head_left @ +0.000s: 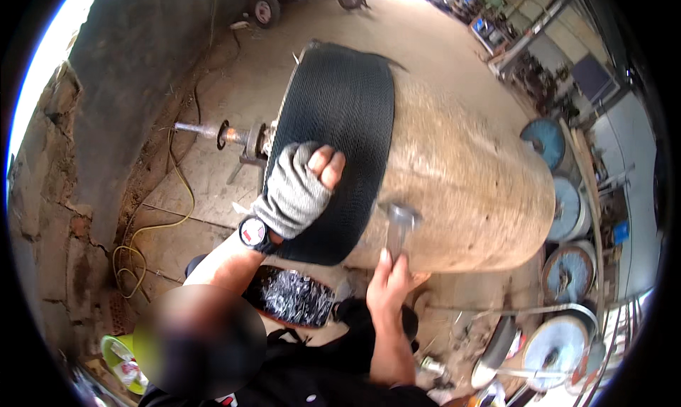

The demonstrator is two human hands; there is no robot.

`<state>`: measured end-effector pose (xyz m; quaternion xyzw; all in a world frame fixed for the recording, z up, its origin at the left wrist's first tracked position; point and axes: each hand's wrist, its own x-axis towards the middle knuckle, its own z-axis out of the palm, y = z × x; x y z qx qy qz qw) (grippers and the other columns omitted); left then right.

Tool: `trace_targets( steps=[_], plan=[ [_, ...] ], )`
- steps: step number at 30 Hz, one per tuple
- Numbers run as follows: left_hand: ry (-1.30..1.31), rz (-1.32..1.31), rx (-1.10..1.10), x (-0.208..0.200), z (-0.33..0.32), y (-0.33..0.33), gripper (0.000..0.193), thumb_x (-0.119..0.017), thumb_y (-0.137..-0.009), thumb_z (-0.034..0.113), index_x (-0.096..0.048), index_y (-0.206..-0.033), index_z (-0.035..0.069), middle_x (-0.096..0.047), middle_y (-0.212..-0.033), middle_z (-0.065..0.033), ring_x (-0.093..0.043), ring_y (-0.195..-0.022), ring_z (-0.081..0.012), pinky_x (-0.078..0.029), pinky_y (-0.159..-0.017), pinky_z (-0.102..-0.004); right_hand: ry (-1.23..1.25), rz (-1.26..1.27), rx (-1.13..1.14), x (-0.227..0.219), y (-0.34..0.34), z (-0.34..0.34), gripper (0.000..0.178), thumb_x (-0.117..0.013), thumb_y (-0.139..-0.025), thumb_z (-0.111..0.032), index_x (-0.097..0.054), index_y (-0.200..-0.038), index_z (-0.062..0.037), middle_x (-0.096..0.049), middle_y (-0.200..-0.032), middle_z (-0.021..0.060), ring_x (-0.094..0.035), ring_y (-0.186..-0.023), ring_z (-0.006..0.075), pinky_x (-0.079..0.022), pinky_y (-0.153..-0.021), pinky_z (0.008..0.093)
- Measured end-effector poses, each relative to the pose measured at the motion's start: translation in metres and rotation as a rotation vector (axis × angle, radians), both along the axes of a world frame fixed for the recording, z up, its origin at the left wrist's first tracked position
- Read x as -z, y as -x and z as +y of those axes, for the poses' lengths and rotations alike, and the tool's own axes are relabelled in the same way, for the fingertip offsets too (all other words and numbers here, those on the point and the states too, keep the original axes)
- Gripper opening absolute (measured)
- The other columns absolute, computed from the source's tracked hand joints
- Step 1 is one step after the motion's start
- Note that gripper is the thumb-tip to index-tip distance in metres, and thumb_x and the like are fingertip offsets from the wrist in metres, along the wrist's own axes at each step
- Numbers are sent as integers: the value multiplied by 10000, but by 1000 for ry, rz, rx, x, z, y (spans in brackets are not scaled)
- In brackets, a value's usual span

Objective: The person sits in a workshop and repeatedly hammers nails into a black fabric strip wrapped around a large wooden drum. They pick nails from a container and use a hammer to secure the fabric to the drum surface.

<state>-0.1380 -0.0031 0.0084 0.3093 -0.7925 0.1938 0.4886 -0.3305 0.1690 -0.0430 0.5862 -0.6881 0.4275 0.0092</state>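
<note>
A large pale wooden drum [468, 173] lies on its side in front of me, and a black, finely ridged covering [347, 95] wraps its left end. My left hand [299, 187], in a grey glove with some fingertips bare, rests on the black covering with its fingers curled closed. What it holds, if anything, is hidden. My right hand [390, 286] grips the handle of a hammer [403, 219]. The hammer's metal head is over the bare wood, just right of the covering's edge; I cannot tell whether it touches.
A rusty shaft [206, 130] sticks out from the drum's left end. Below the drum sits a tray of shiny slivers [294, 297]. A yellow hose [159, 226] winds across the floor by the left wall. Several round discs [557, 350] line the right side. A green bucket [117, 361] stands lower left.
</note>
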Motion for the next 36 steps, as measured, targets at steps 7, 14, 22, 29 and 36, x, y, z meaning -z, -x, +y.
trace_targets(
  steps=[7, 14, 22, 29, 36],
  plan=[
    [45, 0, 53, -7, -6, -3, 471, -697, -754, 56, -595, -1213, 76, -620, -1178, -116, -635, -1011, -328, -517, -880, -491, 18, 125, 102, 2, -3, -10, 246, -531, -1087, -213, -493, -973, 3, -546, -684, 129, -546, -564, 235, -445, -528, 398],
    [47, -1, 28, -9, -3, 2, 483, -720, -738, 72, -605, -1207, 92, -581, -1149, -120, -621, -1001, -342, -528, -857, -490, 454, -233, -94, 16, -3, -5, 249, -509, -1094, -229, -532, -994, -2, -565, -704, 34, -538, -583, 118, -424, -505, 274],
    [34, -34, -21, -18, -7, 2, 461, -724, -750, 18, -603, -1191, 74, -602, -1118, -132, -631, -977, -347, -539, -834, -468, 469, -297, -221, -18, -11, 1, 205, -484, -1097, -180, -514, -1034, 12, -525, -705, 24, -491, -570, 122, -425, -532, 263],
    [29, 18, -18, -20, -10, 11, 473, -666, -724, -101, -567, -1159, 56, -608, -1048, -134, -623, -896, -341, -511, -778, -464, -34, -3, 114, 43, 6, -1, 255, -674, -994, -178, -556, -1112, 15, -674, -785, 252, -661, -661, 472, -514, -558, 516],
    [-241, 97, 299, 20, 64, 59, 432, -719, -785, -55, -572, -1173, 68, -669, -994, -113, -645, -874, -359, -516, -795, -468, 40, -125, 52, 40, 4, 14, 213, -658, -1004, -151, -570, -1101, 16, -688, -821, 240, -673, -696, 460, -519, -582, 505]
  ],
)
